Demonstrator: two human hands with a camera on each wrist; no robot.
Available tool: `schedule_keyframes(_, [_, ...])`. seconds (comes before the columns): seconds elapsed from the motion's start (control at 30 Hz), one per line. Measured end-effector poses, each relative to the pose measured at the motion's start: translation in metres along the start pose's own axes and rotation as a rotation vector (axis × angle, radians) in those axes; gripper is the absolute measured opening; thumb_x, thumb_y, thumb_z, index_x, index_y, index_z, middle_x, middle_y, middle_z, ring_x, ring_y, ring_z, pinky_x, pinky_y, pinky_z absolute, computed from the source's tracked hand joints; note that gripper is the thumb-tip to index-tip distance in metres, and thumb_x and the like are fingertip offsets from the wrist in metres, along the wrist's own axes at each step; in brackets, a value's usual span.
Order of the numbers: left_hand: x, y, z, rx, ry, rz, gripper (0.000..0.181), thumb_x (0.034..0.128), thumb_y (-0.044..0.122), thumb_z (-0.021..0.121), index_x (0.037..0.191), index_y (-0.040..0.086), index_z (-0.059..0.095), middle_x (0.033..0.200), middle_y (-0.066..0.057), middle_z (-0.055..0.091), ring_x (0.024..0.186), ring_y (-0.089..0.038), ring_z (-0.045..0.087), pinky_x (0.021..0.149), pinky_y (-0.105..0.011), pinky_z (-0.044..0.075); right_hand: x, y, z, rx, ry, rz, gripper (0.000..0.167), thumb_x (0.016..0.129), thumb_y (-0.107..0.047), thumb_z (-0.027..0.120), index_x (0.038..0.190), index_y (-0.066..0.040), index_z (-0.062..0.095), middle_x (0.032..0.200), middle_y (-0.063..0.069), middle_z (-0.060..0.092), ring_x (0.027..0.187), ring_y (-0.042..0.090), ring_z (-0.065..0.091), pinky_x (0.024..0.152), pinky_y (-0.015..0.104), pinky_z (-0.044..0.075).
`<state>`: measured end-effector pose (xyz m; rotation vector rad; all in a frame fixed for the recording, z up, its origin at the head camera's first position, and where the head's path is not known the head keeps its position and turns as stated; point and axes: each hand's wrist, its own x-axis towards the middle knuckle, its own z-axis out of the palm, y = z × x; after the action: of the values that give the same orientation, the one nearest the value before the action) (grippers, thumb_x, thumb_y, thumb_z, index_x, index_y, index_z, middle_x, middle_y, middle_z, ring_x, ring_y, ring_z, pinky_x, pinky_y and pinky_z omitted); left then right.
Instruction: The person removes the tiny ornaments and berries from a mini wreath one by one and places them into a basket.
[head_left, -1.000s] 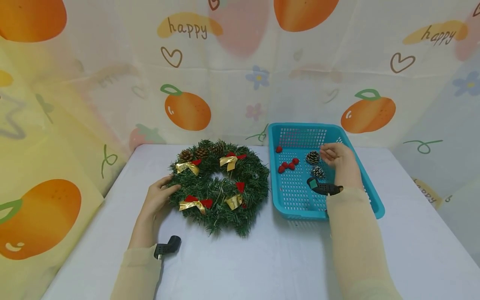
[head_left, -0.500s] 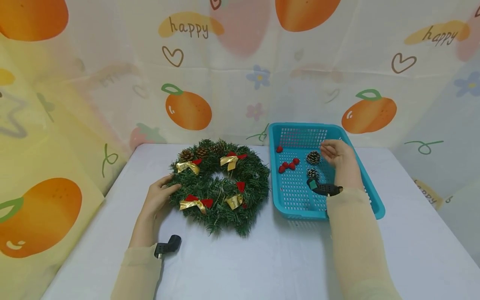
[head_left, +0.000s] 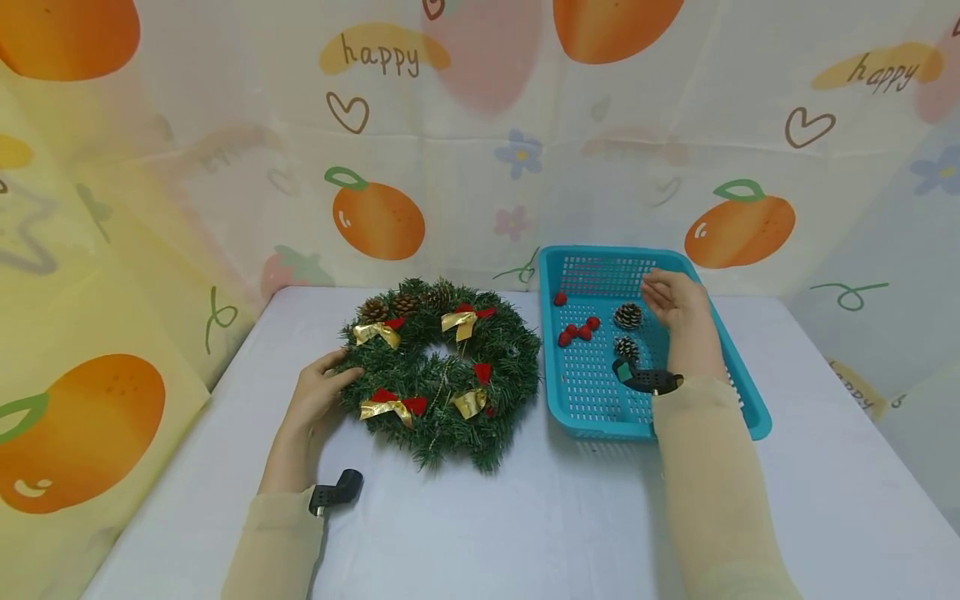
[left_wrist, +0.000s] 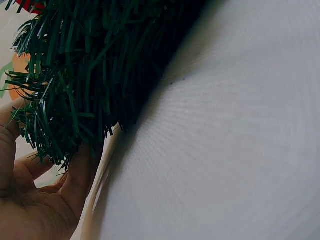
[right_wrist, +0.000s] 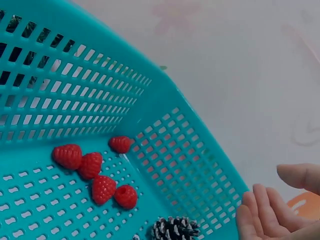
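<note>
A green Christmas wreath [head_left: 502,408] with gold-and-red bows and several brown pine cones lies on the table. My left hand [head_left: 318,392] grips its left edge; in the left wrist view, its fingers go partly out of sight behind the green needles [left_wrist: 75,75]. Above the right side of a blue plastic basket [head_left: 558,400], my right hand [head_left: 678,308] hovers with fingers loosely bent and nothing in them. Two frosted pine cones, an upper one [head_left: 627,315] and a lower one [head_left: 626,348], rest in the basket. Several red raspberries [right_wrist: 104,190] lie to their left.
A white cloth covers the table [head_left: 465,533]. Behind it hangs a curtain [head_left: 465,167] printed with oranges and hearts. The basket stands just right of the wreath, with a narrow gap between them.
The lower frosted pine cone has shifted slightly left in the basket. My right hand has risen a little away from the cones. The left hand stays on the wreath.
</note>
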<state>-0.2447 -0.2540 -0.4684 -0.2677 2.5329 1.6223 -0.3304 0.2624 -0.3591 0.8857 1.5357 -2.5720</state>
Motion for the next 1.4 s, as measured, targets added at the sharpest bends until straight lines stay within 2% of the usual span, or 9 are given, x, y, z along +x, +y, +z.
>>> schedule_keyframes(0.1, [0.000, 0.000, 0.000, 0.003, 0.003, 0.003, 0.072, 0.0962, 0.029, 0.062, 0.156, 0.007, 0.029, 0.162, -0.022, 0.027, 0.133, -0.032, 0.043, 0.062, -0.017, 0.044, -0.002, -0.001, 0.003, 0.016, -0.007, -0.022, 0.055, 0.092, -0.005, 0.065, 0.144, -0.014, 0.052, 0.066, -0.001, 0.072, 0.066, 0.009, 0.070, 0.066, 0.021, 0.057])
schedule_keyframes(0.17, [0.000, 0.000, 0.000, 0.013, 0.006, 0.006, 0.071, 0.0962, 0.029, 0.062, 0.156, 0.007, 0.030, 0.161, -0.022, 0.029, 0.120, -0.025, 0.051, 0.061, -0.017, 0.044, -0.003, -0.002, 0.004, 0.025, -0.013, -0.031, 0.055, 0.092, -0.005, 0.065, 0.145, -0.013, 0.051, 0.066, -0.001, 0.072, 0.066, 0.009, 0.069, 0.065, 0.021, 0.056])
schedule_keyframes(0.4, [0.001, 0.001, -0.001, 0.017, 0.005, 0.008, 0.071, 0.0961, 0.030, 0.062, 0.156, 0.008, 0.030, 0.161, -0.021, 0.029, 0.112, -0.023, 0.052, 0.060, -0.018, 0.044, -0.008, -0.004, 0.009, 0.057, -0.041, -0.076, 0.058, 0.090, -0.004, 0.067, 0.146, -0.011, 0.050, 0.080, -0.001, 0.072, 0.072, 0.008, 0.069, 0.078, 0.020, 0.057])
schedule_keyframes(0.5, [0.001, 0.001, -0.001, 0.022, 0.010, 0.011, 0.071, 0.0961, 0.031, 0.062, 0.156, 0.008, 0.031, 0.161, -0.021, 0.030, 0.107, -0.019, 0.051, 0.060, -0.018, 0.044, -0.012, -0.005, 0.014, 0.051, -0.067, -0.098, 0.058, 0.091, -0.004, 0.066, 0.146, -0.012, 0.049, 0.088, -0.001, 0.069, 0.076, 0.007, 0.068, 0.079, 0.019, 0.056])
schedule_keyframes(0.7, [0.001, 0.000, -0.001, 0.004, 0.002, 0.012, 0.073, 0.0961, 0.031, 0.062, 0.157, 0.009, 0.028, 0.162, -0.021, 0.026, 0.132, -0.034, 0.042, 0.061, -0.018, 0.044, -0.020, -0.007, 0.024, 0.058, -0.131, -0.149, 0.058, 0.093, -0.002, 0.063, 0.148, -0.009, 0.045, 0.104, 0.000, 0.066, 0.075, 0.005, 0.069, 0.071, 0.017, 0.055])
schedule_keyframes(0.9, [0.002, 0.000, -0.002, -0.001, 0.002, 0.004, 0.072, 0.0962, 0.030, 0.062, 0.157, 0.008, 0.028, 0.162, -0.021, 0.026, 0.133, -0.032, 0.041, 0.062, -0.017, 0.044, -0.030, -0.011, 0.036, 0.031, -0.177, -0.192, 0.057, 0.094, -0.005, 0.063, 0.148, -0.009, 0.045, 0.124, 0.002, 0.062, 0.083, 0.005, 0.067, 0.077, 0.015, 0.054])
schedule_keyframes(1.0, [0.002, 0.001, -0.002, -0.003, 0.003, 0.003, 0.072, 0.0963, 0.029, 0.062, 0.156, 0.008, 0.028, 0.162, -0.021, 0.027, 0.129, -0.031, 0.043, 0.061, -0.017, 0.043, -0.034, -0.012, 0.043, 0.012, -0.192, -0.219, 0.057, 0.093, -0.005, 0.064, 0.147, -0.007, 0.047, 0.121, 0.000, 0.066, 0.084, 0.004, 0.068, 0.078, 0.014, 0.055])
schedule_keyframes(1.2, [-0.001, 0.001, -0.001, -0.003, -0.008, -0.012, 0.072, 0.0963, 0.028, 0.062, 0.157, 0.007, 0.027, 0.163, -0.021, 0.025, 0.144, -0.038, 0.034, 0.062, -0.017, 0.043, -0.044, -0.008, 0.062, -0.004, -0.242, -0.278, 0.053, 0.094, -0.002, 0.062, 0.145, -0.003, 0.049, 0.100, -0.002, 0.068, 0.085, 0.004, 0.067, 0.078, 0.014, 0.055])
schedule_keyframes(1.4, [-0.001, 0.002, 0.000, 0.003, -0.005, -0.006, 0.073, 0.0961, 0.029, 0.062, 0.156, 0.007, 0.028, 0.162, -0.021, 0.026, 0.136, -0.033, 0.040, 0.063, -0.017, 0.044, -0.052, -0.002, 0.087, -0.008, -0.302, -0.340, 0.052, 0.092, 0.000, 0.063, 0.143, 0.001, 0.050, 0.103, 0.001, 0.067, 0.092, 0.009, 0.064, 0.080, 0.014, 0.054])
